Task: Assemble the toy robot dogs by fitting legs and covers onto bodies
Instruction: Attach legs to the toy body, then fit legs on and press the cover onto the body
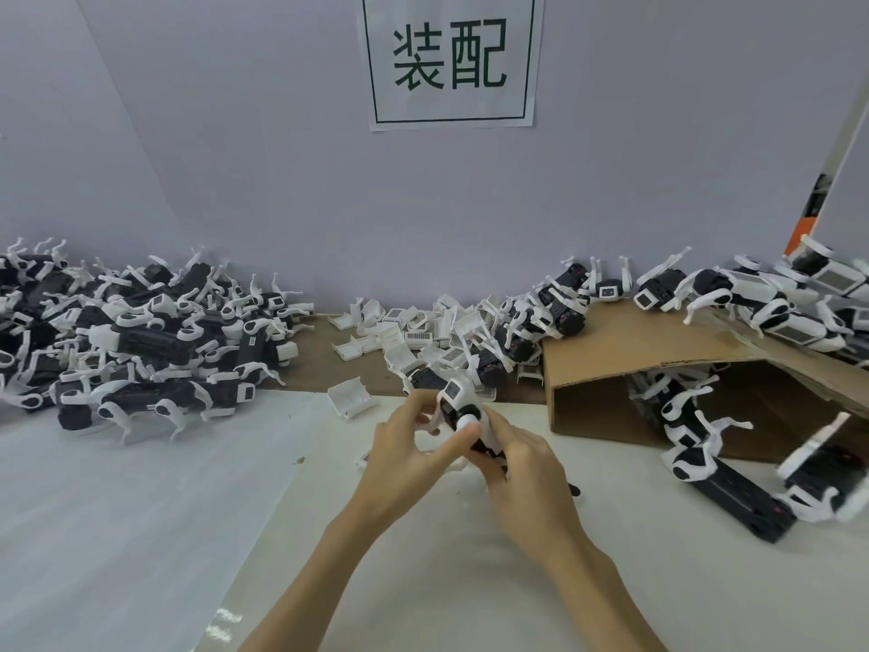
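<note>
Head view, left to right. One heap of dogs (141, 331) lies at far left against the wall; the pieces are too tangled to count, and the heap runs off the left edge. One loose cover (351, 396) sits alone at the edge of the white sheet (117, 487). Behind it lies a pile of covers (414, 334), number not countable, some with barcode labels. Two hands meet at centre above the sheet. The left hand (404, 456) pinches one dog (463, 414) with curled fingers, thumb pressed on its white end. The right hand (522, 468) is wrapped round the dog's lower part, hiding most of the body and legs. One sign (451, 58) with two characters hangs on the wall above. One cardboard box (658, 350) lies on its side at right, with dogs on top and spilling from its mouth; those at the right edge are blurred and cut off.
</note>
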The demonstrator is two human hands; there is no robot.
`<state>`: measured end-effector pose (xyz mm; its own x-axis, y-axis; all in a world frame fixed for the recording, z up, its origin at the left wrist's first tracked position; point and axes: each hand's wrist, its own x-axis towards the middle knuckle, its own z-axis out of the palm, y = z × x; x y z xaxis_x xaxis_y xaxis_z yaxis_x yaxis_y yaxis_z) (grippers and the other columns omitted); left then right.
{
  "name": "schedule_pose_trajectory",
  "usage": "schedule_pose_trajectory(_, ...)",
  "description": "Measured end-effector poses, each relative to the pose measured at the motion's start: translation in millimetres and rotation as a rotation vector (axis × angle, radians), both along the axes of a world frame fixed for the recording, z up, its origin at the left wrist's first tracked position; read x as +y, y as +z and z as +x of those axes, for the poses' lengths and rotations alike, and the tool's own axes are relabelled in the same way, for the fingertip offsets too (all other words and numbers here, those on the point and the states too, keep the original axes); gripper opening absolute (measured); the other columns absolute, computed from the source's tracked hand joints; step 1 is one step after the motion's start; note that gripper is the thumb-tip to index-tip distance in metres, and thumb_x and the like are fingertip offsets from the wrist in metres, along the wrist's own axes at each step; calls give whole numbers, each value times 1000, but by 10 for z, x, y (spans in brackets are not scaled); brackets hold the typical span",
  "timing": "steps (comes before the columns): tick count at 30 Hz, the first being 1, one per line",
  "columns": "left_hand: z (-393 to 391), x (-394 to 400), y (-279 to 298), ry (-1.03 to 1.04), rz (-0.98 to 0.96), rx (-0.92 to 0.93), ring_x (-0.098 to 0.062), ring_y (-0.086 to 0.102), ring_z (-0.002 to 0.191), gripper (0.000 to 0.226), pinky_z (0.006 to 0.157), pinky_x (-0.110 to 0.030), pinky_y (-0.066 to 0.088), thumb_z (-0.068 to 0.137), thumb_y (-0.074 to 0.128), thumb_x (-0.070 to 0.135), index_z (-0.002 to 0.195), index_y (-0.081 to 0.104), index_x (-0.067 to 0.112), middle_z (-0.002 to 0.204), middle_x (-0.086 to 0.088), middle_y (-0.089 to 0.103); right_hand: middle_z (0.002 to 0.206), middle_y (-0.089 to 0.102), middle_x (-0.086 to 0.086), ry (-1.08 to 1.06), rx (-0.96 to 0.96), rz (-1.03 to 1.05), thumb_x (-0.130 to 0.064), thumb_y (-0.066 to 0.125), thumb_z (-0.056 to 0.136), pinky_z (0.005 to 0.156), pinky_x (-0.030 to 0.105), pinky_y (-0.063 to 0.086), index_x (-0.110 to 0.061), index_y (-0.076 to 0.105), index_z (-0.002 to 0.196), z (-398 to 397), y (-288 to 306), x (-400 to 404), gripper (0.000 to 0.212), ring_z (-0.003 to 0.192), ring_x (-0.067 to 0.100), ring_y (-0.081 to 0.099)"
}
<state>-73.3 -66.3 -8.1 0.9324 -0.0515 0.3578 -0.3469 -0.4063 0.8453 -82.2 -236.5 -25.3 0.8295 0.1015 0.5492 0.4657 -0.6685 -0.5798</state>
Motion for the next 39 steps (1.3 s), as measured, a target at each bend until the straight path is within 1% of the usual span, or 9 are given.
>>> schedule_pose_trajectory(6, -62, -15, 55, -130, -75, 8, -11, 65, 112, 47, 102, -36, 48, 90, 57, 70, 124, 66, 37, 113, 15, 72, 144, 58, -11, 105, 65, 71, -19, 58, 105, 108, 36, 48, -30, 44, 153, 7, -9, -69, 51, 129, 12, 55)
schedule_pose_trajectory(10, -51, 9, 97, -157, -252, 100, -8, 65, 97, 40, 91, -29, 48, 104, 52, 58, 108, 70, 23, 103, 6, 72, 153, 49, -12, 125, 110, 55, -15, 58, 105, 117, 28, 40, -33, 40, 153, 8, -10, -78, 55, 140, 8, 46)
schedule_pose_trajectory(17, 31, 52, 41, -125, -241, 155, -11, 72, 101, 57, 90, -28, 48, 83, 64, 74, 111, 75, 26, 103, 7, 78, 122, 46, -15, 81, 104, -50, -59, 47, 100, 91, 12, 43, -46, 34, 154, 31, -56, -87, 56, 119, 2, 43)
schedule_pose_trajectory(21, 73, 121, 35, -133, -375, 183, -23, 69, 110, 56, 98, -45, 46, 83, 67, 71, 110, 77, 23, 109, -3, 78, 133, 52, -22, 214, 351, 300, -72, 59, 88, 90, 5, 45, -49, 39, 151, 49, 24, -105, 69, 122, -8, 53)
schedule_pose_trajectory(25, 151, 243, -16, -92, -340, 232, -14, 68, 108, 59, 99, -44, 46, 87, 58, 77, 104, 79, 24, 108, 5, 79, 103, 72, 9, 305, 538, 530, -55, 71, 87, 83, 50, 63, -20, 66, 127, 50, 70, -129, 53, 91, 25, 77)
schedule_pose_trajectory(29, 210, 269, -40, 20, -425, 178, -14, 70, 110, 66, 93, -36, 52, 97, 38, 78, 124, 74, 30, 112, 11, 79, 101, 66, 24, 291, 612, 813, -48, 68, 87, 74, 43, 65, -2, 70, 120, 139, 328, -234, 57, 81, 27, 73)
schedule_pose_trajectory(32, 249, 367, 19, 150, -588, -20, -16, 68, 92, 60, 79, -32, 52, 106, 35, 69, 124, 73, 27, 103, 0, 80, 134, 61, 27, 420, 454, 1458, -50, 64, 96, 98, 34, 57, 3, 55, 138, 295, 726, -645, 68, 114, 15, 69)
schedule_pose_trajectory(35, 281, 438, -22, 204, -591, -67, -15, 64, 85, 57, 73, -32, 51, 105, 39, 62, 110, 78, 19, 96, -4, 76, 149, 41, 40, 644, 365, 1745, -73, 69, 78, 117, 51, 42, 0, 17, 157, 351, 896, -821, 120, 134, 46, 55)
schedule_pose_trajectory(39, 342, 417, -171, 339, -325, -50, -15, 66, 90, 31, 73, -28, 48, 112, 51, 37, 95, 74, 26, 92, 4, 74, 136, 62, 29, 474, 548, 1639, -55, 57, 98, 101, 49, 52, -9, 36, 149, 305, 548, -535, 72, 121, 43, 66)
